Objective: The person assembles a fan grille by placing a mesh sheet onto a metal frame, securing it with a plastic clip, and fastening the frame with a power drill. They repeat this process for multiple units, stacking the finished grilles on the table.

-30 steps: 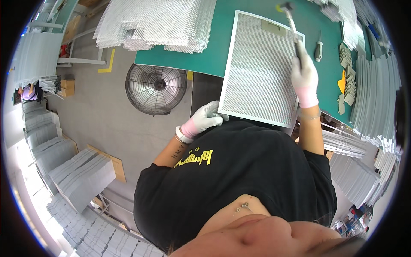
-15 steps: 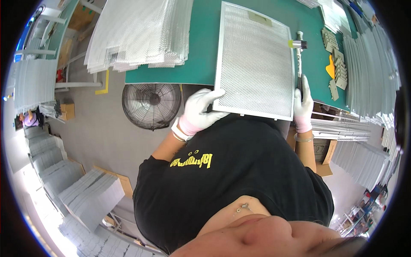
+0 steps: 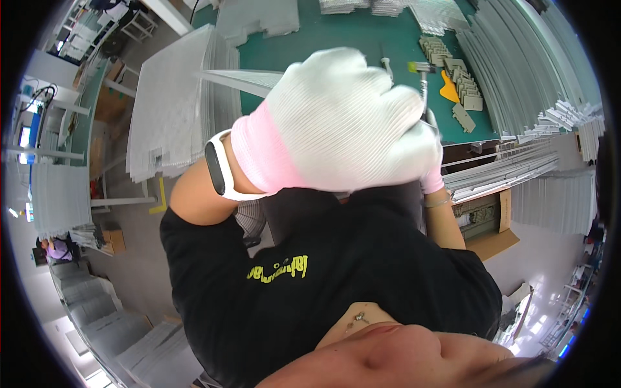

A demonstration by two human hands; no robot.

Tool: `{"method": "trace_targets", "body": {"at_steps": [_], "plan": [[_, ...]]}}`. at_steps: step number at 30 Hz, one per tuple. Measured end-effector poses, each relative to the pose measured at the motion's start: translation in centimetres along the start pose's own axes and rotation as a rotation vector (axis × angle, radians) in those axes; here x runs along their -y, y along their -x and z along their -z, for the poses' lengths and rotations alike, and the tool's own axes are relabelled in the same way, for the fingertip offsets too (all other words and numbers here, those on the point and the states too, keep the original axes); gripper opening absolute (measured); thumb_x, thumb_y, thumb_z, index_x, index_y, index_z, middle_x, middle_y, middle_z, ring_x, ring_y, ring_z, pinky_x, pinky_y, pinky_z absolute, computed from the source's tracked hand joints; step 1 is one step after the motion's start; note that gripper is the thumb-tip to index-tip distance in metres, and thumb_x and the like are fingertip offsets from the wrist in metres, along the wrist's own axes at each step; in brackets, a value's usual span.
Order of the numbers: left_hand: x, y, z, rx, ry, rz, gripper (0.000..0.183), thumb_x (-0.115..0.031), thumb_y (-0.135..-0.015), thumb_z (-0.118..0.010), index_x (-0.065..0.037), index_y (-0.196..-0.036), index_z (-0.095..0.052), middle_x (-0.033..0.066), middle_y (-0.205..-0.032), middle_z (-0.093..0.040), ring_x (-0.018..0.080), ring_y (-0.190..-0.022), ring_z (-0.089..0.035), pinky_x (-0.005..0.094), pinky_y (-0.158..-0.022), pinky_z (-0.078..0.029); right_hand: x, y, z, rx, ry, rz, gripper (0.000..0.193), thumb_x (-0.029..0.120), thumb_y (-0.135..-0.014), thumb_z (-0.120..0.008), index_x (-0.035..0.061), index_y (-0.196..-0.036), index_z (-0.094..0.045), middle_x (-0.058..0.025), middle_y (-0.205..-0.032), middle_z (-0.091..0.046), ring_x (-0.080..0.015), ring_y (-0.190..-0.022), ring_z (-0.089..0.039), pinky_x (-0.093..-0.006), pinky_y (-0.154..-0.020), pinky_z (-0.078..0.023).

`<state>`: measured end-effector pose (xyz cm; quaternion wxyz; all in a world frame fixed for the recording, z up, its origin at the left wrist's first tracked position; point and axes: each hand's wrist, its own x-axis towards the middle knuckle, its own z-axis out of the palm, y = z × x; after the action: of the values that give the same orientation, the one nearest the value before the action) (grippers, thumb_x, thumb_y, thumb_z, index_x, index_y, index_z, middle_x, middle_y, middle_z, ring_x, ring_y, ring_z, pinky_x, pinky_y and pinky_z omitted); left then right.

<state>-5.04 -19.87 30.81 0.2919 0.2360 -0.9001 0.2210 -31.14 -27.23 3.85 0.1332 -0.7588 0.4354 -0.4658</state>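
Note:
My left hand [image 3: 352, 123], in a white knitted glove with a pink cuff, is raised close to the view with its fingers curled. A metal mesh panel [image 3: 249, 81], tilted nearly edge-on, runs behind this hand, which is closed on it; the contact itself is hidden. Most of my right hand [image 3: 432, 174] lies behind the left one, with only the pink cuff and a bit of glove showing, so its grip cannot be seen. Just beyond it, a small mallet [image 3: 422, 68] with a yellow-green and black head rests on the green table [image 3: 336, 42].
Mesh sheets are stacked [image 3: 168, 110] at the left. Beige clips [image 3: 467, 90] and an orange tool [image 3: 448, 87] lie on the right, beside a long row of panels [image 3: 517, 71]. A slim tool [image 3: 386, 66] is behind my left hand; a fan [image 3: 251, 220] stands below the table.
The panel lay face up between both hands; now it is tilted on edge and mostly hidden. My left hand has risen and swung rightward across it. The view has shifted left.

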Motion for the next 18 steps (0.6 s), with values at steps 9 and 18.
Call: {"method": "trace_targets", "body": {"at_steps": [9,18], "plan": [[8.8,0.3,-9.7,0.289,-0.055,0.161,0.021,-0.032,-0.09,-0.062,-0.012,-0.096,-0.064,0.0041,-0.081,-0.062,0.0243,-0.077,-0.064,0.0371,-0.069,-0.05,3.1,0.7,3.3,-0.062,-0.827,-0.477,0.034,0.001,-0.096,-0.049,0.0002,-0.129,-0.041,-0.0058,-0.088,-0.055,-0.0078,-0.06,-0.05,-0.0201,-0.051,-0.042],[9.2,1.4,-9.5,0.185,-0.093,0.21,0.024,-0.028,-0.09,-0.065,-0.007,-0.1,-0.069,0.0084,-0.089,-0.069,0.0269,-0.078,-0.065,0.0377,-0.073,-0.051,9.9,-2.1,-1.1,-0.408,-1.497,-0.372,0.022,0.026,-0.107,-0.037,0.0072,-0.114,-0.047,-0.0033,-0.068,-0.047,-0.0139,-0.047,-0.041,-0.0271,-0.044,-0.036]]}}
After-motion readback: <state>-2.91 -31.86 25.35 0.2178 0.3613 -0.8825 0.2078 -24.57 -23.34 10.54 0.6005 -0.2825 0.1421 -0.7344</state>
